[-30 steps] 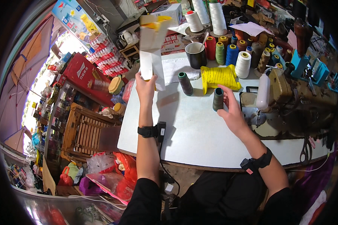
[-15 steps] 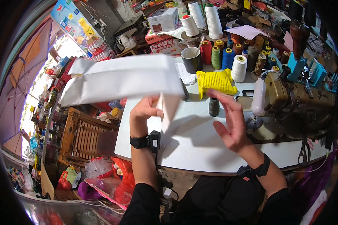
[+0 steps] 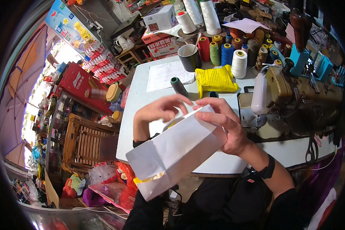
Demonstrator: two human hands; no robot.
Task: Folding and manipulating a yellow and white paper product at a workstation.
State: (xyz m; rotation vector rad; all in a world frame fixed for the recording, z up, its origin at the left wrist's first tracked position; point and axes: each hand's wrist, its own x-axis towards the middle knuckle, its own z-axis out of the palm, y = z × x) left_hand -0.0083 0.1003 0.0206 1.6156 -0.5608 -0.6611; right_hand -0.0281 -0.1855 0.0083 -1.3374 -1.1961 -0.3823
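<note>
A long white paperboard box [image 3: 176,147] is tilted over the front of the table, its lower left end nearest me. At that end a bit of yellow shows along an edge. My right hand [image 3: 230,130] is closed on the box's upper right end, thumb and fingers over its edge. Behind the box's far side is my left hand [image 3: 161,111], its fingers bent and apart near the top edge; whether they touch the box is hard to tell. A dark green thread spool [image 3: 179,87] stands just beyond my hands, beside a yellow plastic packet [image 3: 216,80].
On the white table [image 3: 136,99] are a printed sheet [image 3: 168,75], a dark mug [image 3: 189,57] and several thread cones [image 3: 239,64]. A sewing machine [image 3: 287,96] stands at the right, with scissors [image 3: 312,149] at the table edge. A wooden slatted chair [image 3: 89,142] is at the left.
The white box has swung down toward me and tilted from the upper left. My right hand has moved left and taken hold of it; my left hand has let go and sits behind it.
</note>
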